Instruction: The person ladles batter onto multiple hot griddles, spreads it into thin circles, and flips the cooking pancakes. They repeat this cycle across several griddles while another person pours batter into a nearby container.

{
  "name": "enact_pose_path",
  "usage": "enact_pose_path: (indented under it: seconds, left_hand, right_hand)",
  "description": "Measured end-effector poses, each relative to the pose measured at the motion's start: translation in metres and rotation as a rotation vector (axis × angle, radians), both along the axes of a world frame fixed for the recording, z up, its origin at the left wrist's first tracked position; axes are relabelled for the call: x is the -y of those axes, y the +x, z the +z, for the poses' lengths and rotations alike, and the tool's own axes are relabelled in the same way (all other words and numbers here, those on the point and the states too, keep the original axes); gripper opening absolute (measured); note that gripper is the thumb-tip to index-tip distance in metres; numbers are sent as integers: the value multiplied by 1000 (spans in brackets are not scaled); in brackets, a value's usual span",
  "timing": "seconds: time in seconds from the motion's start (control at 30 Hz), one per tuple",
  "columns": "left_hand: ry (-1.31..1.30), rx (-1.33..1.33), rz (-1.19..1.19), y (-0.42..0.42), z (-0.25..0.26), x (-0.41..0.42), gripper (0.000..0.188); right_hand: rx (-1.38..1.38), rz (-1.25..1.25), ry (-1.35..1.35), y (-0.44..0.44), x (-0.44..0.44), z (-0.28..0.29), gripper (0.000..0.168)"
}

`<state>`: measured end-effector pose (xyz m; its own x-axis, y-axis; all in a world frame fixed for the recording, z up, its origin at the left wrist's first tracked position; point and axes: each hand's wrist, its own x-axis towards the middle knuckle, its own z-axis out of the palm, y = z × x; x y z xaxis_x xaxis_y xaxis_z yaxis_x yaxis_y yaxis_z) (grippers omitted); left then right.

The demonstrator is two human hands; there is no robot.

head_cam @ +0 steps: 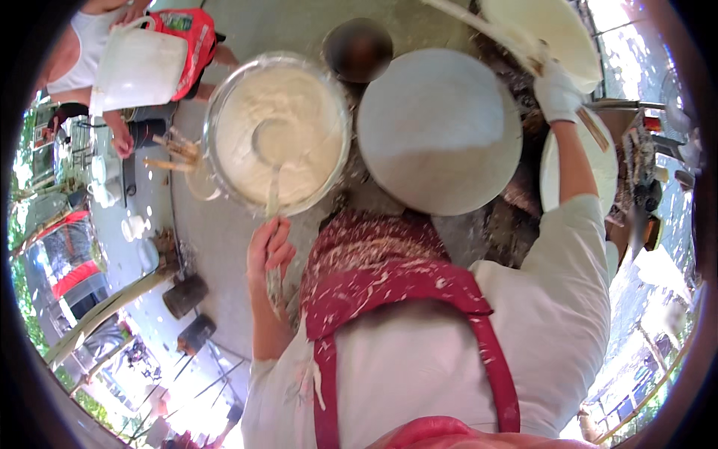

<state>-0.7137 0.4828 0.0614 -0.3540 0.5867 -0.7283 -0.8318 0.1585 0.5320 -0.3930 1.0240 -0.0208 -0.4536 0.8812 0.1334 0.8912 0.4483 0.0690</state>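
My left hand (271,247) is closed around the handle of a ladle (273,193). The ladle's round bowl rests in pale batter that fills a wide basin (208,126) in front of me. To the right of the basin is a large round pale surface (437,129), smooth, its far part bluish white and its near part greyer. My right hand (557,92), in a white glove, is at the upper right, closed on a wooden stick (594,130). Another long pale stick (477,22) reaches up and left from near this hand; whether they are one piece I cannot tell.
A dark round pot (358,50) stands beyond the basin and the pale surface. Two more round pale surfaces lie right, one (549,33) farther, one (606,146) nearer. At the upper left a person holds a white bucket (140,67). Wooden sticks (178,151) lie left of the basin.
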Motion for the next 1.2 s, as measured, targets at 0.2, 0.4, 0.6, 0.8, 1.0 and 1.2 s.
enact_pose_path:
  seconds: [0.2,0.4,0.6,0.8,1.0,1.2]
  left_hand:
    - [-374,-789,-963,-89,-85,9,25]
    - [-362,-1478,-1700,-154,-169,-9,31]
    - [-312,-1520,-1626,-185,-247,-39,38]
    - [-274,-822,-1499,-191,-306,14,43]
    - [-150,74,-1004,-158,-297,86,44]
    - [230,764,-397,-95,-273,140,33]
  right_hand:
    - [-500,-166,-547,41,250,1,45]
    - [-809,-757,-733,-17,508,-33,43]
    - [-1061,-972,-837,-70,616,-47,49]
    - [-1100,-830,-840,-88,672,-74,57]
    - [-459,-837,-1217,-111,733,-79,48]
    - [-799,-759,-1463,-91,802,-114,51]
